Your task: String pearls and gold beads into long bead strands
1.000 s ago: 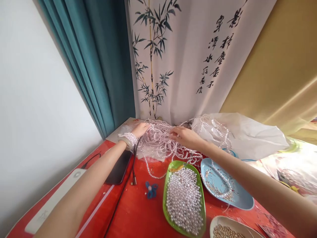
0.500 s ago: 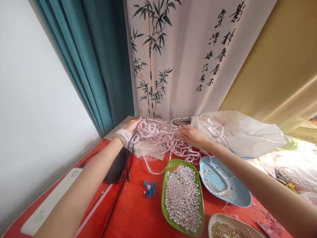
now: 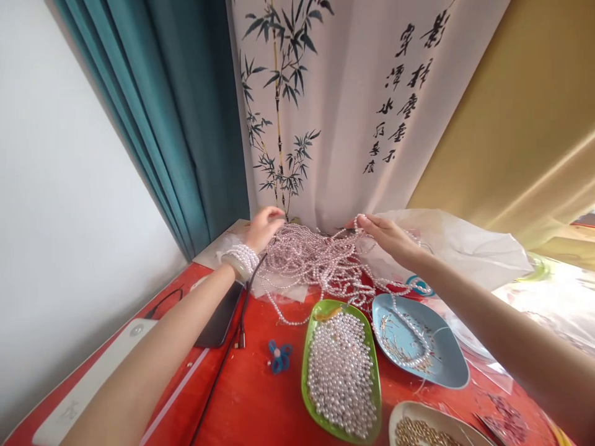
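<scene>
A tangled heap of pale pink pearl bead strands [image 3: 320,257] lies at the back of the red table. At its right side my right hand [image 3: 388,236] is raised, with its fingertips closed on a bead strand [image 3: 357,224]. Over the heap's left end, my left hand [image 3: 264,229] is slightly blurred. Its fingers are loosely curled, apart from the thumb, and nothing shows between them. Several rows of white beads [image 3: 240,255] and a pale bangle circle my left wrist. One strand trails from the heap into the blue tray [image 3: 449,353].
In front stands a green tray [image 3: 304,371] with loose pearl beads, beside a dish [image 3: 395,412] of gold beads. A blue flower-shaped piece [image 3: 279,357], a black phone [image 3: 218,319], a cable [image 3: 223,365] and a white power strip [image 3: 93,384] lie leftward. Clear plastic bags [image 3: 465,248] lie right.
My left hand has lifted off the heap's left end and shifted slightly right. My right hand has moved up and to the right, raising a bead strand.
</scene>
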Demonstrator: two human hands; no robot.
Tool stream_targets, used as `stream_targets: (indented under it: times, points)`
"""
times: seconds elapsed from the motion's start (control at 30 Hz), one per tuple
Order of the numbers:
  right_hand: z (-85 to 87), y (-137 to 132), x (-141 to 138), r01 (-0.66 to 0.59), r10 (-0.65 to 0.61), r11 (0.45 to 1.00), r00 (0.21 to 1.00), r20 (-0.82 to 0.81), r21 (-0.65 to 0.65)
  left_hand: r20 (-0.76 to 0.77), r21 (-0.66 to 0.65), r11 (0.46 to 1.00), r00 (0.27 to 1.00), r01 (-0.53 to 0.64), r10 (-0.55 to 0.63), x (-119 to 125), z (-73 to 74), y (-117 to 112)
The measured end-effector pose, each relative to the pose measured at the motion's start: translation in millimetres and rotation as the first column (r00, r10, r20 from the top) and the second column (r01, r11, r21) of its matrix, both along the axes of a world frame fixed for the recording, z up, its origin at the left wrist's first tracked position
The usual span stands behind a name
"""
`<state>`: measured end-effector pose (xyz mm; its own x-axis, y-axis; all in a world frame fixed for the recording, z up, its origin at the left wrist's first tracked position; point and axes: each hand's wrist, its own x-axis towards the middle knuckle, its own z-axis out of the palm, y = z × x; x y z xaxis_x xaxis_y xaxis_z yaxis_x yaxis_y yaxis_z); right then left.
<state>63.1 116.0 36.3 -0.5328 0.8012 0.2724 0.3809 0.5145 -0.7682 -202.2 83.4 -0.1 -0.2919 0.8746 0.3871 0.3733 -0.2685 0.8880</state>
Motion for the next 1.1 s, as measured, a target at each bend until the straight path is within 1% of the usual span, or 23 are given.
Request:
stream_targets:
  times: [0.03, 0.07, 0.13, 0.17, 0.23, 0.27, 0.33, 0.4, 0.47, 0.53, 0.6, 0.7, 0.77, 0.8, 0.83, 0.87, 0.9, 0.93, 0.97, 1.0, 1.03, 1.1]
  points:
    - [2.3, -1.4, -3.4, 0.008, -0.008, 1.000, 1.000, -0.013, 0.010, -0.105, -0.002, 0.992, 0.987, 0.126, -0.125, 13.0, 2.5, -2.3]
    - [5.0, -2.7, -7.0, 0.009, -0.008, 1.000, 0.999, -0.036, 0.010, -0.177, -0.018, 0.972, 0.956, 0.233, -0.232, 27.3, 3.1, -4.2]
    - [12.9, -4.6, -14.2, -0.049, 0.044, 0.998, 0.989, -0.139, -0.033, -0.251, -0.080, 0.929, 0.895, 0.360, -0.368, 55.9, -0.8, -6.1]
    - [18.4, -4.9, -17.3, -0.092, 0.075, 0.993, 0.972, -0.221, -0.068, -0.261, -0.102, 0.913, 0.875, 0.394, -0.407, 68.1, -4.4, -5.8]
    - [32.8, -3.5, -21.1, -0.167, 0.094, 0.975, 0.906, -0.412, -0.144, -0.309, -0.135, 0.911, 0.856, 0.391, -0.413, 84.2, -12.1, -2.6]
    - [41.4, -1.8, -21.3, -0.178, 0.068, 0.968, 0.864, -0.499, -0.176, -0.327, -0.152, 0.915, 0.855, 0.373, -0.403, 87.2, -15.3, 0.1]
    - [59.5, 3.6, -17.5, -0.142, -0.028, 0.965, 0.784, -0.620, -0.222, -0.328, -0.190, 0.927, 0.869, 0.324, -0.371, 83.3, -19.4, 7.4]
    - [75.5, 10.2, -8.7, -0.094, -0.108, 0.964, 0.714, -0.691, -0.247, -0.302, -0.208, 0.937, 0.893, 0.279, -0.333, 69.4, -20.3, 16.0]
    - [86.1, 16.1, 2.5, -0.076, -0.159, 0.960, 0.644, -0.748, -0.269, -0.296, -0.199, 0.947, 0.906, 0.250, -0.302, 50.9, -18.8, 23.4]
    - [90.4, 19.3, 12.8, -0.069, -0.215, 0.949, 0.574, -0.790, -0.308, -0.298, -0.200, 0.955, 0.914, 0.221, -0.274, 32.6, -15.7, 26.9]
    - [90.1, 19.2, 19.7, -0.065, -0.263, 0.935, 0.534, -0.804, -0.349, -0.323, -0.212, 0.956, 0.909, 0.201, -0.263, 17.8, -11.2, 25.3]
    - [86.3, 14.9, 23.4, -0.085, -0.280, 0.921, 0.534, -0.798, -0.380, -0.409, -0.221, 0.964, 0.882, 0.151, -0.232, 3.9, -2.0, 15.7]
    - [83.7, 12.5, 24.3, -0.100, -0.279, 0.917, 0.528, -0.802, -0.385, -0.474, -0.207, 0.974, 0.861, 0.093, -0.183, -0.6, 5.9, 8.0]
    - [82.3, 12.4, 25.2, -0.097, -0.286, 0.917, 0.518, -0.806, -0.388, -0.525, -0.190, 0.981, 0.840, 0.042, -0.137, -1.8, 10.0, 4.7]
    - [80.8, 13.0, 26.6, -0.091, -0.296, 0.916, 0.507, -0.810, -0.391, -0.598, -0.164, 0.986, 0.798, -0.028, -0.076, -2.6, 14.0, 1.8]
    - [79.0, 14.5, 28.7, -0.076, -0.309, 0.916, 0.497, -0.811, -0.395, -0.681, -0.124, 0.986, 0.733, -0.108, -0.005, -3.3, 17.4, -0.4]
    - [77.1, 16.5, 31.4, -0.055, -0.326, 0.915, 0.484, -0.812, -0.400, -0.759, -0.077, 0.979, 0.648, -0.186, 0.063, -4.1, 20.0, -2.1]
    - [74.9, 18.9, 34.7, -0.032, -0.344, 0.914, 0.469, -0.813, -0.405, -0.823, -0.035, 0.967, 0.556, -0.254, 0.116, -5.1, 21.4, -3.2]
    - [72.7, 21.3, 38.2, -0.012, -0.362, 0.911, 0.453, -0.814, -0.412, -0.866, -0.014, 0.953, 0.480, -0.302, 0.140, -6.7, 21.6, -3.8]
    - [70.5, 23.6, 41.9, 0.003, -0.379, 0.908, 0.438, -0.815, -0.420, -0.888, -0.031, 0.946, 0.443, -0.323, 0.122, -8.7, 20.6, -4.1]
    - [68.7, 25.5, 45.5, 0.013, -0.392, 0.904, 0.427, -0.815, -0.428, -0.899, -0.077, 0.943, 0.432, -0.323, 0.074, -11.0, 18.5, -3.9]
    - [66.6, 27.7, 51.8, 0.019, -0.395, 0.902, 0.442, -0.805, -0.432, -0.890, -0.200, 0.938, 0.453, -0.282, -0.054, -15.4, 13.0, -2.8]
